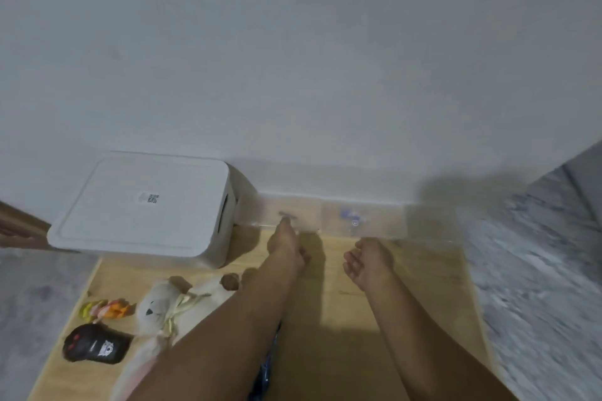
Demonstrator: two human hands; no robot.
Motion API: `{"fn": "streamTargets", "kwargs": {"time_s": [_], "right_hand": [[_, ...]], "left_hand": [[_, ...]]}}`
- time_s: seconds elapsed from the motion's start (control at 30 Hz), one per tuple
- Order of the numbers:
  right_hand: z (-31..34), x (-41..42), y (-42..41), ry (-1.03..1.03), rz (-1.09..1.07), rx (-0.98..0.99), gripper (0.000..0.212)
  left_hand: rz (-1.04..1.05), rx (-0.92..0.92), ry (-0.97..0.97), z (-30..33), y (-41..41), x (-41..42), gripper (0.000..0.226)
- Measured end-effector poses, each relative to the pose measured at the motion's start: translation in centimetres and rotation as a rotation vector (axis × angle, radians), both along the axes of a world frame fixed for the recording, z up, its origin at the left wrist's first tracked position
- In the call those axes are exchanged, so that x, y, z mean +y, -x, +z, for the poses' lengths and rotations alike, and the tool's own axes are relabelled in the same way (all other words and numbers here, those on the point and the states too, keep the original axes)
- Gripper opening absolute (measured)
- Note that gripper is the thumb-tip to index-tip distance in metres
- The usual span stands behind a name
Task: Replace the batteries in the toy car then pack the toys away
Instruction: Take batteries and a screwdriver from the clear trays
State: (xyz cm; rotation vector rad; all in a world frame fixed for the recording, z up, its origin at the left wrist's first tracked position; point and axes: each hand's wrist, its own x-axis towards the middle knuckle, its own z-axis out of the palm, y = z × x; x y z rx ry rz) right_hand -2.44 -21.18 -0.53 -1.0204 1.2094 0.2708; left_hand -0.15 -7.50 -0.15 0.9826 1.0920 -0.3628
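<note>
At the far edge of the wooden tabletop [342, 319], against the wall, my left hand [286, 246] reaches to the clear plastic box [321, 218]; its fingertips touch the box's near rim, but blur keeps me from telling whether that grip has closed on anything. My right hand [368, 265] hovers just short of the same box, palm up, fingers loosely curled and open, holding nothing.

I cannot see the toy car clearly. A blue shape low between my forearms may be part of it, though I cannot tell. So whether the batteries are already changed is not something this view shows.

Packing, as I judge it, is largely undone. The white plush rabbit [163, 306] lies on the tabletop to my left, with a small orange and yellow toy [106, 309] beside it and a black controller [96, 343] nearer to me. The white lidded bin [143, 205] stands closed behind them. Something small and bluish shows inside the clear box, too faint to name. My guess is that I am fetching this box first.
</note>
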Motion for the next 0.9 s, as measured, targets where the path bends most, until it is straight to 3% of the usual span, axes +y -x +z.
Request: {"fn": "streamTargets", "kwargs": {"time_s": [0.17, 0.33, 0.53, 0.67, 0.77, 0.9], "right_hand": [[0.8, -6.1, 1.3, 0.087, -0.208, -0.066, 0.019], [1.4, -11.2, 2.0, 0.167, -0.17, -0.14, 0.024], [2.0, -14.9, 1.4, 0.008, -0.307, -0.215, 0.02], [1.0, -16.3, 0.9, -0.097, -0.256, -0.169, 0.037], [0.7, -16.6, 0.7, -0.035, -0.212, -0.117, 0.034], [0.2, -16.9, 0.7, 0.018, -0.14, -0.108, 0.022]], "left_hand": [[-0.185, -0.009, 0.065, -0.3, 1.5, -6.1, 0.029], [-0.368, -0.026, 0.117, -0.1, 1.8, -10.7, 0.017], [-0.453, -0.049, 0.162, -0.3, 1.4, -15.7, 0.015], [-0.46, -0.04, 0.197, -0.5, 0.8, -18.1, 0.02], [-0.404, -0.024, 0.268, -0.4, 0.4, -19.2, 0.024], [-0.321, 0.004, 0.244, -0.3, 0.3, -19.6, 0.01]]}}
